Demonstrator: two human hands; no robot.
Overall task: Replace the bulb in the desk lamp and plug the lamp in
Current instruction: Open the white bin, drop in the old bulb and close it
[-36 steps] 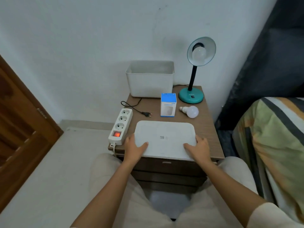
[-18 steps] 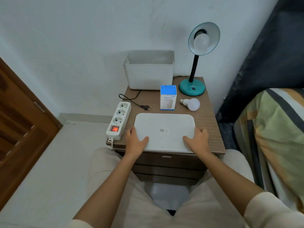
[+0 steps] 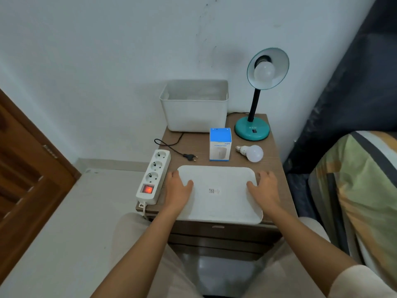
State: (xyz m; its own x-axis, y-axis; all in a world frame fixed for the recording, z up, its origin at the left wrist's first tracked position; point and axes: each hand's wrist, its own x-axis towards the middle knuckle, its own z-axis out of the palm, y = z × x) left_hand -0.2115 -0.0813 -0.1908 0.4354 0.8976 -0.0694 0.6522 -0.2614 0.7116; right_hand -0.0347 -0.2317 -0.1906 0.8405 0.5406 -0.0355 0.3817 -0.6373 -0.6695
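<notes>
A teal desk lamp (image 3: 251,131) stands at the back right of the wooden nightstand (image 3: 275,168), with a white bulb (image 3: 264,72) in its shade. A loose white bulb (image 3: 251,153) lies in front of the lamp's base. The lamp's black plug (image 3: 190,157) lies unplugged beside a white power strip (image 3: 154,175) whose red switch glows. My left hand (image 3: 177,190) holds the left edge of a white tray (image 3: 219,194), thumb on top. My right hand (image 3: 265,189) holds the tray's right edge the same way.
A white plastic bin (image 3: 194,117) sits at the back against the wall. A blue and white humidifier box (image 3: 220,144) stands between the plug and the loose bulb. A bed with a striped cover (image 3: 361,190) is on the right, a wooden door (image 3: 28,179) on the left.
Both hands have slid from the tray's near corners farther up its sides. The view has tilted, so the nightstand sits a little differently in the frame.
</notes>
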